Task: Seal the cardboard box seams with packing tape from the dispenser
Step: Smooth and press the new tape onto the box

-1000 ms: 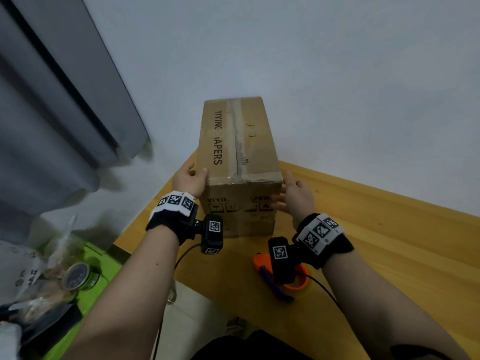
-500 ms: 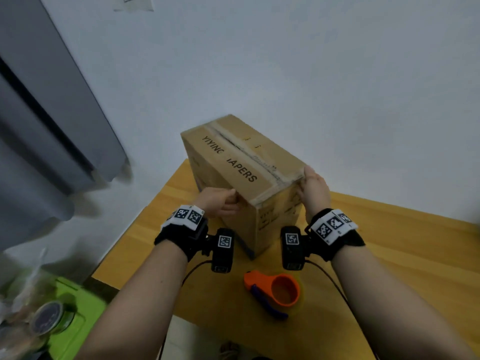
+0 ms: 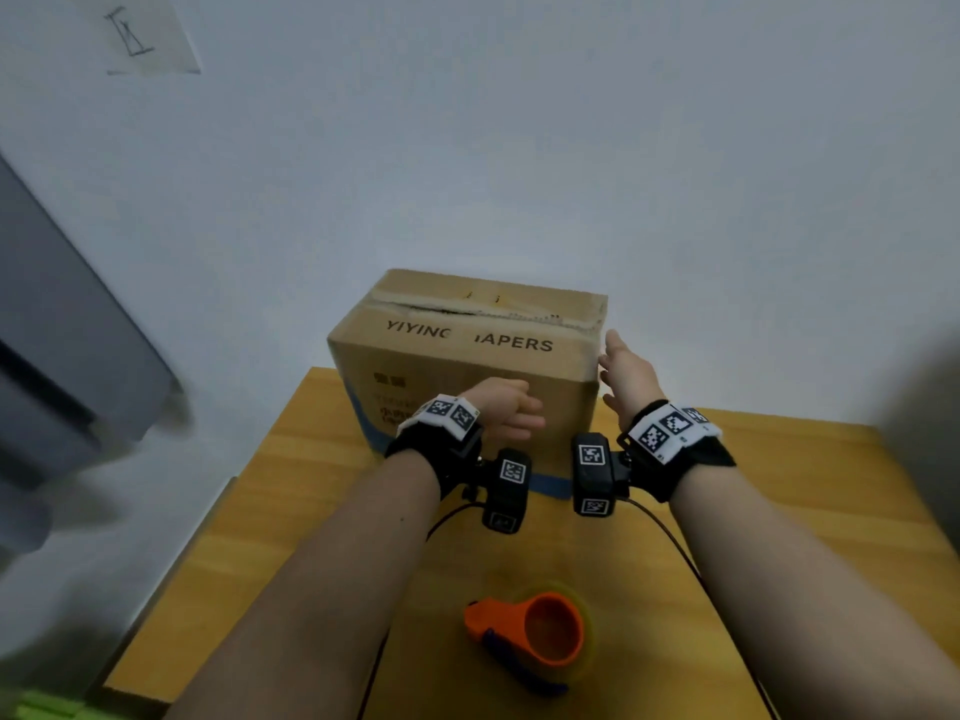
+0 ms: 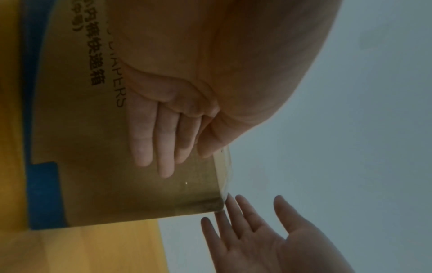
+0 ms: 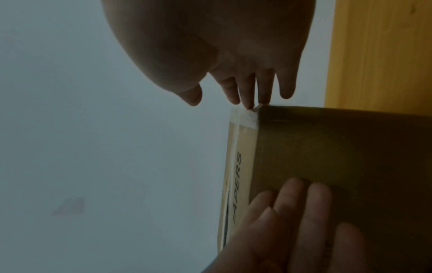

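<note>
A brown cardboard box point(image 3: 467, 356) printed "YIYING ... APERS" stands on the wooden table point(image 3: 779, 511), its long side toward me. Torn old tape runs along the top seam point(image 3: 483, 309). My left hand point(image 3: 506, 410) lies flat on the front face, fingers straight point(image 4: 161, 144). My right hand point(image 3: 623, 374) is open at the box's upper right corner, and its fingertips point(image 5: 252, 96) touch that corner edge. The orange tape dispenser point(image 3: 535, 636) lies on the table close to me, between my forearms, with neither hand on it.
A white wall point(image 3: 519, 148) rises directly behind the box, with a paper sheet point(image 3: 140, 33) stuck at the upper left. A grey cabinet point(image 3: 62, 330) stands to the left. The table's left edge point(image 3: 171, 589) drops off. Something green point(image 3: 41, 706) lies below it.
The box has been turned from end-on to long side facing me. My left hand went from its side to its front face. My right hand now touches the right corner.
</note>
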